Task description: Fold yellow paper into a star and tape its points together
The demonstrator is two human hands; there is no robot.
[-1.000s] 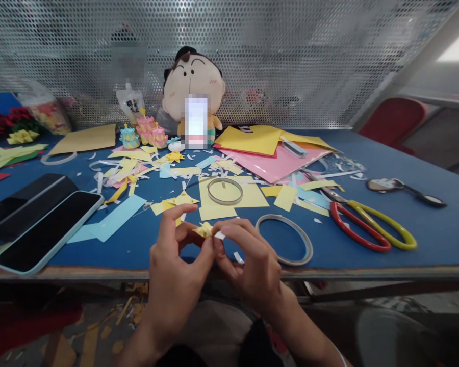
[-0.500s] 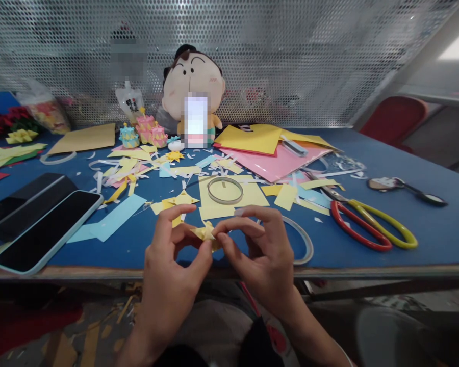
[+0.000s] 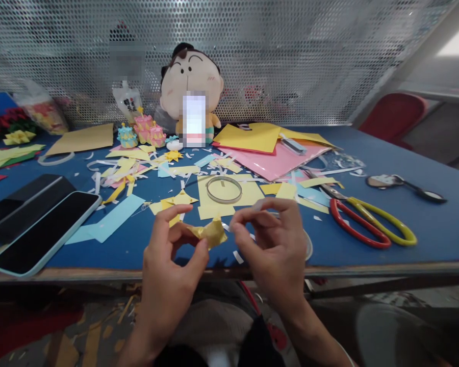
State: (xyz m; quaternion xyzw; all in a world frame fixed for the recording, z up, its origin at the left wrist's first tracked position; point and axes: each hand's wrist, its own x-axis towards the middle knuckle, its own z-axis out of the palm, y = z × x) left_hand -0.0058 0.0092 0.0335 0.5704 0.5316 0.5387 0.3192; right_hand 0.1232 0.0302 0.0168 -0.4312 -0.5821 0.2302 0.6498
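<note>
Over the table's front edge, my left hand (image 3: 176, 257) pinches a folded yellow paper piece (image 3: 213, 233) between thumb and fingers. The paper is creased, with pointed corners turned up. To its right, my right hand (image 3: 273, 242) is apart from the paper, thumb and index finger closed in a pinch; whatever they hold, if anything, is too small to make out. A small white strip (image 3: 237, 256) shows between the hands, below the paper. Behind them a roll of tape (image 3: 224, 190) lies on a yellow sheet (image 3: 254, 193). A folded yellow star-like paper (image 3: 182, 198) lies beyond my left hand.
Scissors (image 3: 367, 224) with red and yellow handles lie at right. A phone (image 3: 48, 232) lies at left beside blue paper strips (image 3: 120, 216). Paper scraps (image 3: 128, 165), a plush doll (image 3: 191, 76), small paper cakes (image 3: 147, 130) and coloured sheets (image 3: 248, 138) stand or lie farther back.
My right hand has let go of the yellow paper and moved right. The paper has turned in my left hand and shows a broader face. A white strip now shows between the hands.
</note>
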